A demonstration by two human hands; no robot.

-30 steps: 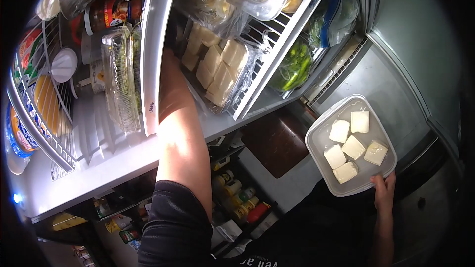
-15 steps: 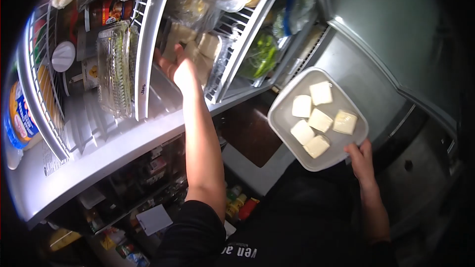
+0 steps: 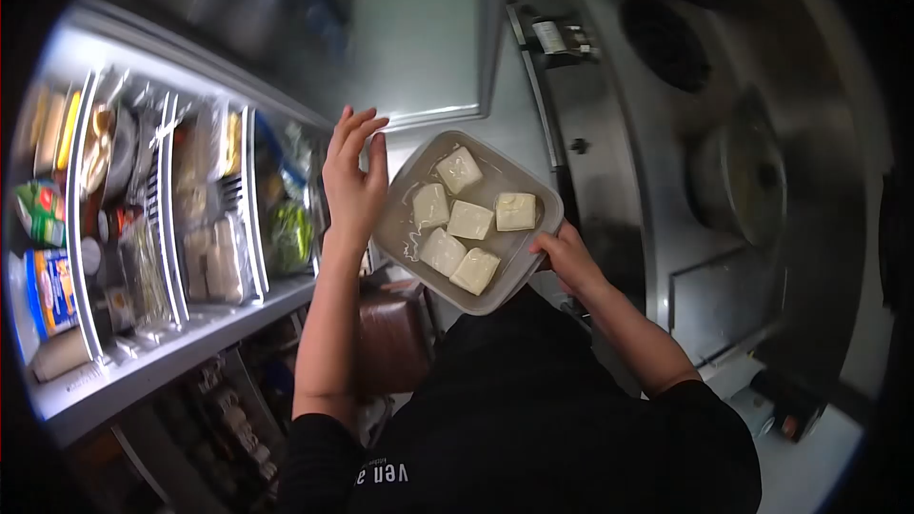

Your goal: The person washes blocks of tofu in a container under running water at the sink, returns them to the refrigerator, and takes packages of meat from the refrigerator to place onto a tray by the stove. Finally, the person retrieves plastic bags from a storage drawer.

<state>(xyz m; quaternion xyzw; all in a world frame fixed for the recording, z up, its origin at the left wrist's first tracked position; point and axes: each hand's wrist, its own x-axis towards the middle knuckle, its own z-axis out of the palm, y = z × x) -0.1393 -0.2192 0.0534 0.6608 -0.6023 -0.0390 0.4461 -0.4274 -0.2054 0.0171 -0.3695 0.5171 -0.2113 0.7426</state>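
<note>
My right hand [image 3: 568,260] grips the near right rim of a grey plastic container [image 3: 522,281], its thumb over the edge. Several pale, square blocks that look like tofu [image 3: 470,220] lie in it, with a little clear liquid around them. To the left of the container is my left hand [image 3: 354,171], raised and empty, its fingers stretched out and apart. The container is held in front of my body.
An open fridge [image 3: 286,297] with wire shelves of packed food stands at left, its door [image 3: 419,38] swung out ahead. Bagged greens [image 3: 288,233] sit on one shelf. A steel counter with a large round pan [image 3: 752,171] runs along the right.
My left hand has come out of the fridge shelf and is now beside the container. My view has turned right, and the container has moved in front of my body.
</note>
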